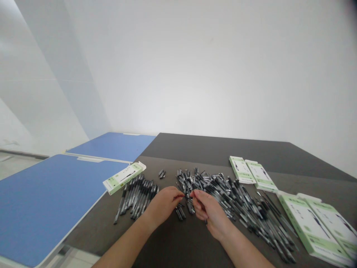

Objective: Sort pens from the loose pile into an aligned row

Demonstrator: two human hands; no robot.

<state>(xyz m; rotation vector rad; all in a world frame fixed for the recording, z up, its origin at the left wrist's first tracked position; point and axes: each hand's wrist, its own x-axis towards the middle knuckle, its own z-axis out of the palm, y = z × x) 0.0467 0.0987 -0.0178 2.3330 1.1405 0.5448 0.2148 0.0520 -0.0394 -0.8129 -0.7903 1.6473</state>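
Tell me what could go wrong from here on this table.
The left box appears to poke past the dark table's left edge, so a bump might knock it off. The right hand is close to the big, loose pen pile; a careless sweep could scatter pens.

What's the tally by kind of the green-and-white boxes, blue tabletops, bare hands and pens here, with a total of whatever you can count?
Green-and-white boxes: 5
Blue tabletops: 2
Left hand and right hand: 2
Pens: overlapping too much to count
Total, without the pens: 9
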